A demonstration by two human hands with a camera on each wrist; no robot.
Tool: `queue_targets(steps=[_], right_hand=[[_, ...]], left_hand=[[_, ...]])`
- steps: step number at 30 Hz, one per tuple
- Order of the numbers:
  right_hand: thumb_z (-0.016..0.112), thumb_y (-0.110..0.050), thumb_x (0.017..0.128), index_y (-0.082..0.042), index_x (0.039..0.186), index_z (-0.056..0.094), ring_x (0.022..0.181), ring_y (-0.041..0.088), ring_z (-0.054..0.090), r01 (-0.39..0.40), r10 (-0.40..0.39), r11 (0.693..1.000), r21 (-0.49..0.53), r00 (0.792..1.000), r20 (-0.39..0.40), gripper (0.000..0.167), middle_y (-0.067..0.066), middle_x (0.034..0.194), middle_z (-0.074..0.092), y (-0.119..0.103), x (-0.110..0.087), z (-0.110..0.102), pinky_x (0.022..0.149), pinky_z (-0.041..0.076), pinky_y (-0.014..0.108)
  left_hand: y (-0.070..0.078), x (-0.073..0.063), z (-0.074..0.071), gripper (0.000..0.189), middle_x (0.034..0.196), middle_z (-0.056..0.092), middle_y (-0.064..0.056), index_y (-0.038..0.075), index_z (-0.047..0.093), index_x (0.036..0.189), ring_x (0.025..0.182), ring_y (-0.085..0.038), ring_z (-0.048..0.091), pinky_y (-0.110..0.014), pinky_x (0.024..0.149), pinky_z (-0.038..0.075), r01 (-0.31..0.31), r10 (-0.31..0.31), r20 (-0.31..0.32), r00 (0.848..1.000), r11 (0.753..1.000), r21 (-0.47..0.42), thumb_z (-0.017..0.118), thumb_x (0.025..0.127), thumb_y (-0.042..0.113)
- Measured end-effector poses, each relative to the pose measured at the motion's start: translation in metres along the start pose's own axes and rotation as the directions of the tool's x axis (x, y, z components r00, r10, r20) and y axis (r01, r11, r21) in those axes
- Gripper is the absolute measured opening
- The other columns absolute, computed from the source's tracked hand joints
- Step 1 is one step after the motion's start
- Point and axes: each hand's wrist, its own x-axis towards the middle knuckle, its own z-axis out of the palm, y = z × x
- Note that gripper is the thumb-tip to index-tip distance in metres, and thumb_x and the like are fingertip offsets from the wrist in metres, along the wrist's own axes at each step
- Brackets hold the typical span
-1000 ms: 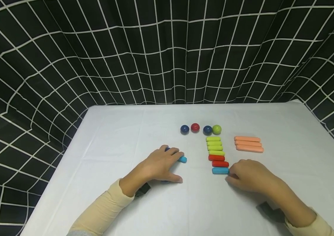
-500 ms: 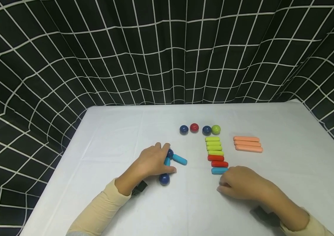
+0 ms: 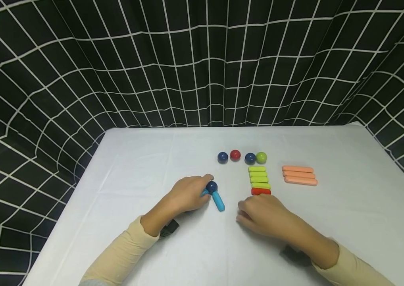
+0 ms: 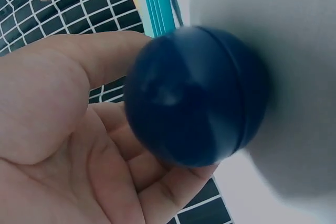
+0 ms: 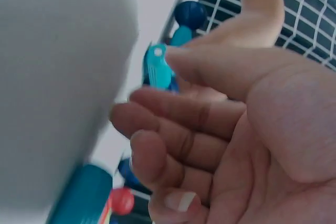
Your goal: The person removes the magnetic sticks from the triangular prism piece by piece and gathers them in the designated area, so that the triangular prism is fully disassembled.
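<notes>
My left hand (image 3: 189, 193) grips a toy piece made of dark blue balls and light-blue rods, left of the table's middle. In the head view one blue ball (image 3: 211, 186) shows at the fingertips, and a light-blue rod (image 3: 218, 201) slants from it toward the front right. Close up in the left wrist view, another blue ball (image 4: 197, 95) sits between thumb and fingers; my hand hides it from the head. My right hand (image 3: 264, 214) is just right of that rod, fingers loosely bent and holding nothing. It covers the near end of the row of loose rods.
Yellow-green rods (image 3: 258, 176) lie in a column, with a red rod (image 3: 260, 191) at their near end. Behind them stand two blue balls, a red ball (image 3: 235, 155) and a green ball (image 3: 261, 157). Orange rods (image 3: 299, 174) lie to the right. Gridded black cloth surrounds the white table.
My left hand has turned the ball-and-rod piece clockwise, so its free rod now points toward the front right and the nearer ball is hidden. My right hand has moved left from the loose rods' right side.
</notes>
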Motion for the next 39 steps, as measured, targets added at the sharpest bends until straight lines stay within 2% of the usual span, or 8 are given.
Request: queue_targets(steps=[6, 10, 14, 18, 21, 28, 35, 39], right_hand=[[0.08, -0.038, 0.085, -0.01, 0.084, 0.065, 0.051, 0.011, 0.044, -0.015, 0.015, 0.999, -0.028, 1.0, -0.011, 0.031, -0.007, 0.056, 0.042, -0.013, 0.021, 0.01, 0.048, 0.038, 0.026], [0.079, -0.048, 0.083, -0.008, 0.094, 0.066, 0.051, 0.01, 0.044, 0.012, -0.012, 1.0, 0.002, 1.0, 0.01, 0.043, -0.006, 0.056, 0.043, -0.02, 0.026, 0.016, 0.048, 0.037, 0.026], [0.075, -0.055, 0.084, -0.007, 0.1, 0.067, 0.052, 0.009, 0.045, 0.033, -0.033, 0.999, 0.028, 0.999, 0.013, 0.052, -0.008, 0.058, 0.044, -0.025, 0.027, 0.021, 0.049, 0.036, 0.027], [0.074, -0.045, 0.087, -0.011, 0.084, 0.062, 0.049, 0.009, 0.041, 0.03, -0.03, 0.999, 0.038, 1.0, 0.0, 0.036, -0.007, 0.056, 0.04, -0.026, 0.026, 0.024, 0.048, 0.032, 0.026], [0.074, -0.034, 0.085, -0.013, 0.08, 0.058, 0.048, 0.01, 0.04, 0.015, -0.015, 0.999, 0.043, 1.0, 0.013, 0.027, -0.005, 0.056, 0.04, -0.026, 0.023, 0.022, 0.047, 0.03, 0.026], [0.071, -0.017, 0.081, -0.012, 0.086, 0.056, 0.054, 0.011, 0.042, 0.079, -0.081, 0.996, 0.037, 0.995, 0.061, 0.017, -0.006, 0.064, 0.043, -0.017, 0.016, 0.012, 0.05, 0.035, 0.026], [0.069, -0.016, 0.083, -0.011, 0.091, 0.056, 0.055, 0.011, 0.043, 0.102, -0.103, 0.994, 0.027, 0.993, 0.063, 0.016, -0.007, 0.066, 0.044, -0.014, 0.016, 0.012, 0.051, 0.038, 0.026], [0.072, -0.024, 0.09, -0.009, 0.101, 0.06, 0.059, 0.01, 0.049, 0.116, -0.117, 0.993, 0.012, 0.991, 0.061, 0.022, -0.006, 0.072, 0.053, -0.014, 0.017, 0.016, 0.057, 0.046, 0.026]], left_hand=[[0.001, -0.001, 0.002, 0.037, 0.104, 0.071, 0.0, 0.011, 0.065, 0.127, 0.085, -0.012, 0.062, -0.033, 0.077, 0.051, -0.073, 0.077, 0.055, 0.996, 0.996, -0.06, 0.072, 0.092, 0.021], [0.001, -0.002, 0.002, 0.033, 0.1, 0.069, 0.004, 0.015, 0.068, 0.123, 0.084, -0.01, 0.058, -0.032, 0.078, 0.049, -0.13, 0.136, 0.071, 0.988, 0.988, -0.079, 0.075, 0.091, 0.018], [0.002, -0.003, 0.001, 0.032, 0.095, 0.067, 0.007, 0.016, 0.069, 0.119, 0.079, -0.009, 0.056, -0.03, 0.075, 0.048, -0.149, 0.154, 0.077, 0.985, 0.986, -0.075, 0.077, 0.088, 0.02], [0.004, -0.003, 0.001, 0.034, 0.1, 0.068, 0.006, 0.016, 0.068, 0.122, 0.086, -0.009, 0.058, -0.03, 0.079, 0.049, -0.163, 0.169, 0.091, 0.981, 0.984, -0.069, 0.077, 0.089, 0.021], [0.003, -0.003, 0.001, 0.036, 0.103, 0.069, 0.006, 0.017, 0.068, 0.123, 0.09, -0.008, 0.06, -0.031, 0.083, 0.05, -0.172, 0.178, 0.097, 0.979, 0.983, -0.065, 0.078, 0.089, 0.02], [-0.002, -0.004, -0.004, 0.037, 0.094, 0.064, 0.012, 0.023, 0.075, 0.116, 0.086, -0.005, 0.057, -0.027, 0.082, 0.048, -0.203, 0.215, 0.159, 0.963, 0.975, -0.09, 0.083, 0.082, 0.01], [-0.001, -0.004, -0.008, 0.036, 0.093, 0.062, 0.013, 0.018, 0.076, 0.11, 0.082, -0.005, 0.056, -0.021, 0.076, 0.045, -0.254, 0.278, 0.219, 0.935, 0.959, -0.128, 0.088, 0.078, 0.031], [0.0, -0.004, -0.009, 0.032, 0.09, 0.064, 0.014, 0.017, 0.077, 0.107, 0.081, -0.004, 0.056, -0.02, 0.076, 0.045, -0.295, 0.323, 0.222, 0.92, 0.943, -0.152, 0.087, 0.079, 0.03]])
